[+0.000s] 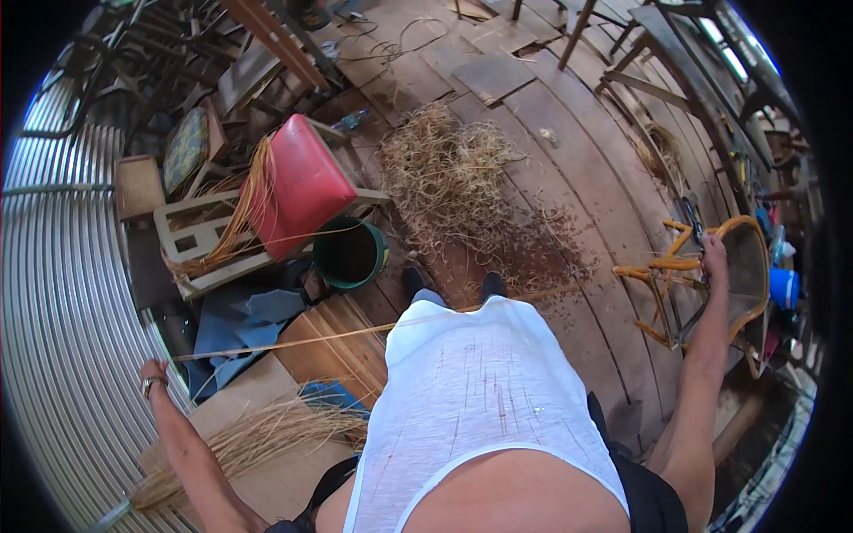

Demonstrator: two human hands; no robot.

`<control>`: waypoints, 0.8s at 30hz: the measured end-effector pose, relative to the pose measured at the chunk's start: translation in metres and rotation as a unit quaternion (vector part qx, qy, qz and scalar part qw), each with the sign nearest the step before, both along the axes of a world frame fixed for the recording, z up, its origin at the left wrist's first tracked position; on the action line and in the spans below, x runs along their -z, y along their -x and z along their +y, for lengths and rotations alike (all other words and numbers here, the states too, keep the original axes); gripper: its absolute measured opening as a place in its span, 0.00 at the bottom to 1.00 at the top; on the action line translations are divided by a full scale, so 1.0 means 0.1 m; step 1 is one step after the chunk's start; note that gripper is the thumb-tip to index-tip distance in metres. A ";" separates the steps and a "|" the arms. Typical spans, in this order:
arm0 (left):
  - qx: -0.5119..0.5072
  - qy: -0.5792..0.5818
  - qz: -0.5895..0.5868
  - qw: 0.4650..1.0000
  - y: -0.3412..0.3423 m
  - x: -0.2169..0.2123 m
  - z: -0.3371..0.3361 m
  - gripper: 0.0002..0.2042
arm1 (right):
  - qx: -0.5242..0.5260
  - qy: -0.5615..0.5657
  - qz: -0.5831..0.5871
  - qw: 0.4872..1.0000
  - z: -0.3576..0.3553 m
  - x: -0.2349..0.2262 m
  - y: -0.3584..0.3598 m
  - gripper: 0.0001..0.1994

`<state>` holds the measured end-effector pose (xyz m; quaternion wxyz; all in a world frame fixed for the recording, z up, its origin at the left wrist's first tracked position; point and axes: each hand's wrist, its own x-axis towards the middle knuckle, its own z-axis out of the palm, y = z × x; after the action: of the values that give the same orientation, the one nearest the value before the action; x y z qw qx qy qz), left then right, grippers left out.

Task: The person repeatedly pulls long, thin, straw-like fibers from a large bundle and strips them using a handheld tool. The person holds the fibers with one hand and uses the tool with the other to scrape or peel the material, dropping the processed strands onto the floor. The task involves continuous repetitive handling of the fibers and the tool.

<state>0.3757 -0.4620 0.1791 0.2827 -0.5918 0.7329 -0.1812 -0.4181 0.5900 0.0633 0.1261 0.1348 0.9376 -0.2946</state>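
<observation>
My left hand [154, 369], with a watch on the wrist, stretches far out to the left and is closed on one end of a long, thin cane strip [342, 336]. The strip runs taut across the front of my white shirt; its other end I cannot make out. Out to the right, my right hand [713, 256] is closed around a dark hand tool [692, 216], perhaps pliers or shears. That hand is beside a small chair [753, 233] with a yellow-brown rattan frame, partly behind my forearm.
A heap of tangled cane shavings [449, 173] covers the floor ahead of my feet. Left of it are a dark green bucket [351, 253] and a tipped chair with a red seat [306, 182] draped with cane. A cane bundle [258, 435] lies near my left arm. Stacked chairs line the back left.
</observation>
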 end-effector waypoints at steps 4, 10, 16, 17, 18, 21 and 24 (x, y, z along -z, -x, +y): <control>-0.039 -0.028 0.020 0.999 -0.42 0.81 -0.24 0.15 | -0.038 -0.076 0.109 0.990 -0.11 0.43 0.07 0.17; -0.022 -0.589 0.176 0.788 2.22 3.27 2.24 0.11 | -0.173 -0.137 0.047 0.974 -1.20 0.44 -0.68 0.12; 0.206 -0.773 0.324 0.504 5.51 2.42 5.03 0.14 | -0.257 -0.084 -0.004 0.963 -1.69 0.87 -1.83 0.11; 0.153 -0.800 0.384 0.435 5.76 2.15 5.26 0.13 | -0.192 0.003 -0.055 0.980 -1.90 0.77 -1.96 0.10; 0.098 -0.819 0.435 0.361 5.94 1.99 5.42 0.12 | -0.120 0.092 -0.104 0.983 -2.11 0.63 -2.09 0.11; 0.052 -0.832 0.437 0.336 6.18 1.68 5.60 0.10 | -0.041 0.234 -0.111 0.965 -2.39 0.49 -2.31 0.10; 0.169 -0.801 0.342 0.461 5.98 1.61 5.57 0.10 | 0.024 0.332 -0.093 0.938 -2.60 0.43 -2.47 0.09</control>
<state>-0.2219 0.0950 0.0186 0.3228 0.0150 0.6798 0.6583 -0.1712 0.3299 0.0202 0.2431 0.1343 0.7669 -0.5786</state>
